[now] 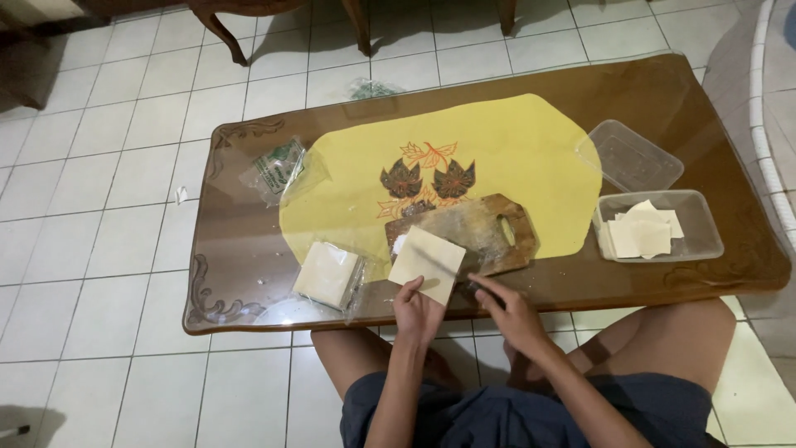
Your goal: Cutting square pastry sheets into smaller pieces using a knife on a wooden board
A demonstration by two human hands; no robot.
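Above left hand (417, 314) grip, pale wrapper sheet (428, 264) (tilted) — board-side

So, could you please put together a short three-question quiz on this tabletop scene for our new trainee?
1. True or false: the left hand holds a pale square sheet over the wooden cutting board.
2. Where do the cut sheet pieces lie? A) in the clear container at the table's right end; B) on the floor; C) on the yellow mat.
3. What lies beside the board, on its left?

Key
1. True.
2. A.
3. A stack of pale sheets in clear wrapping.
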